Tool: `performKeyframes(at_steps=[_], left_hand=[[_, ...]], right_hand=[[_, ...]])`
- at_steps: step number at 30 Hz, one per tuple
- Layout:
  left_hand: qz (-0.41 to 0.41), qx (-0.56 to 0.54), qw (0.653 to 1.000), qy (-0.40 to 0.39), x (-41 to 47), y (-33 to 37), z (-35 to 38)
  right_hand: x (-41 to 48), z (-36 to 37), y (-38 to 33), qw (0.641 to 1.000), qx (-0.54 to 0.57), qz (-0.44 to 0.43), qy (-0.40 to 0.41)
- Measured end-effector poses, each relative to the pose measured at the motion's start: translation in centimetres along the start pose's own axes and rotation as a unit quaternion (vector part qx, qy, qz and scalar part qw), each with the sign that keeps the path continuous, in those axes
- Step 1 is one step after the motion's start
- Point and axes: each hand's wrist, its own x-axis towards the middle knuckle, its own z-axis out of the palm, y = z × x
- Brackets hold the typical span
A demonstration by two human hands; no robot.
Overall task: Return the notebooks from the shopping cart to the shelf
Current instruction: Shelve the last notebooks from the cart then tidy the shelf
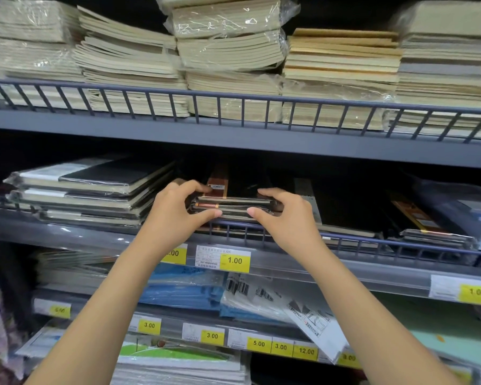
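A small stack of dark notebooks (pixel 233 202) with a brown band lies on the middle shelf (pixel 345 273), just behind its low wire rail (pixel 233 226). My left hand (pixel 175 212) grips the stack's left end, thumb under and fingers on top. My right hand (pixel 283 215) holds the right end the same way. The stack is level and rests on other dark notebooks. The shopping cart is out of view.
A pile of wrapped black-and-white notebooks (pixel 89 187) sits left of the stack, more dark notebooks (pixel 358 212) to the right. The upper shelf (pixel 233 132) carries tall cream notebook stacks (pixel 228 59). Below hang yellow price tags (pixel 235 261) and blue wrapped packs (pixel 184 290).
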Motion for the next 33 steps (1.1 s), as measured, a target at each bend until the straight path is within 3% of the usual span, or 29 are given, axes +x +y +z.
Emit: performKeyframes(at_steps=[18, 29, 33], left_hand=[[0.009, 0.017, 0.999, -0.029, 0.1, 0.0, -0.6], [0.004, 0.005, 1.0, 0.003, -0.3, 0.8, 0.2], [0.086, 0.084, 0.989, 0.085, -2.5, 2.0, 0.3]], right_hand=[[-1.4, 1.4, -0.5, 0.997, -0.044, -0.042, 0.056], [-1.0, 0.7, -0.7, 0.998, -0.041, -0.014, 0.037], [-1.8, 1.7, -1.9, 0.989, -0.133, -0.013, 0.069]])
